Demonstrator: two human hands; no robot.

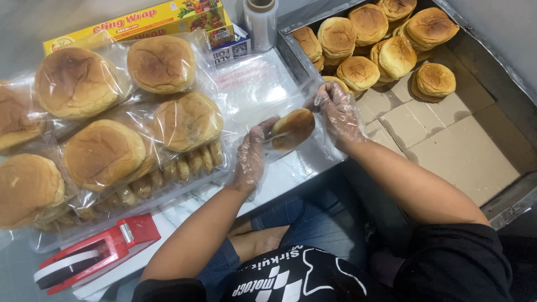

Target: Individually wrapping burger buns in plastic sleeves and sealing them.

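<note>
Left hand (251,156) pinches the bun (292,127), right hand (338,112) grips the bag (291,106) mouth; keep it wide, slide bun in flat

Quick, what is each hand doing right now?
Left hand: closed on the bun.
Right hand: fingers on the clear bag around that bun; exact grip cannot be told.
</note>
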